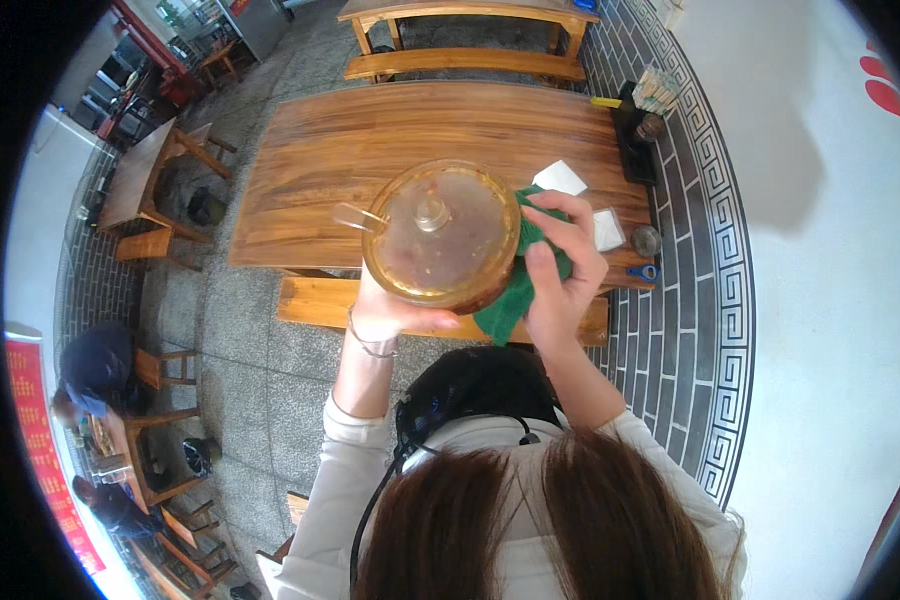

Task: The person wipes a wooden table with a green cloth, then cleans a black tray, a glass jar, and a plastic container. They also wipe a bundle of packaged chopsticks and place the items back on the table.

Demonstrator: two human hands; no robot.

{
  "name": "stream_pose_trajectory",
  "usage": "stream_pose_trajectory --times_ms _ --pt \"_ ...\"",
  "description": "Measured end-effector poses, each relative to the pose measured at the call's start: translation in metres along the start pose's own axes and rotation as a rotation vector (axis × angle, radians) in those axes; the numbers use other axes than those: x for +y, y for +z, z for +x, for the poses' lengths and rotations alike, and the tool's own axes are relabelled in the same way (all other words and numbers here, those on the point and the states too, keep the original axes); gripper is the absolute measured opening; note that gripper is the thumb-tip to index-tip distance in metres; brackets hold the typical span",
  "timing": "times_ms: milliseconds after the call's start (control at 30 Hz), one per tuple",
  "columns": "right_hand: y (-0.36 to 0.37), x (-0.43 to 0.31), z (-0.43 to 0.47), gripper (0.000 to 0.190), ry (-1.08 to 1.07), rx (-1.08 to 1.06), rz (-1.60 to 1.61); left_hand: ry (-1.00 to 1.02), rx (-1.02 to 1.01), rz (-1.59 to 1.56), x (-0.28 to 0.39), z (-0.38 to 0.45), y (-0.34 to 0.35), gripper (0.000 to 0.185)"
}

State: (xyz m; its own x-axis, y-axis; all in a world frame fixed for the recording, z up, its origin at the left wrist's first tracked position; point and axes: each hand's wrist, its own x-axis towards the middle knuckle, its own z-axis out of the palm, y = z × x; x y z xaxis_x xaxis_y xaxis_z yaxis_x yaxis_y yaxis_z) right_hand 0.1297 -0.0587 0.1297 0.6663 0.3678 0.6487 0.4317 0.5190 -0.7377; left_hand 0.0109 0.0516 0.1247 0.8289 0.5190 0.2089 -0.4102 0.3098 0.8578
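My left hand (397,304) holds up a round amber glass jar (442,232) from below and the left side. The jar has a clear lid with a knob, and a spoon handle (360,217) sticks out at its left edge. A green cloth (506,304) is gripped by my right hand (566,262), which presses it against the jar's right side. What lies inside the jar is hard to make out through the lid.
Below the jar stand a wooden table (330,172) and a bench (315,300). White papers (561,178), a small glass jar (646,241), a blue bottle opener (642,272) and a black tray (636,161) lie near the brick-patterned wall. Other people sit at far left.
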Motion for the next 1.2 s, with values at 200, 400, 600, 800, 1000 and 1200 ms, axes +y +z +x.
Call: stream_pose_trajectory --times_ms 200,400,600,800,1000,1200 --pt "0.005 -0.006 0.008 0.02 -0.089 0.001 -0.18 0.104 0.003 -0.022 -0.004 0.002 0.014 0.097" --pt "0.014 -0.019 -0.015 0.024 -0.14 0.062 -0.28 0.108 0.114 0.029 0.007 -0.002 0.017 0.096" --pt "0.017 -0.022 -0.028 0.028 -0.236 -0.015 -0.37 0.163 0.18 0.152 0.005 -0.004 0.016 0.073" --pt "0.013 -0.02 0.005 0.021 -0.176 0.031 -0.287 0.205 0.109 -0.005 0.0 -0.007 0.015 0.069" --pt "0.011 -0.018 0.016 0.018 -0.029 0.007 -0.19 0.074 0.032 0.125 0.004 -0.008 0.005 0.075" --pt "0.012 -0.023 -0.014 0.023 -0.134 0.045 -0.228 0.017 -0.01 0.045 0.008 -0.016 0.012 0.074"
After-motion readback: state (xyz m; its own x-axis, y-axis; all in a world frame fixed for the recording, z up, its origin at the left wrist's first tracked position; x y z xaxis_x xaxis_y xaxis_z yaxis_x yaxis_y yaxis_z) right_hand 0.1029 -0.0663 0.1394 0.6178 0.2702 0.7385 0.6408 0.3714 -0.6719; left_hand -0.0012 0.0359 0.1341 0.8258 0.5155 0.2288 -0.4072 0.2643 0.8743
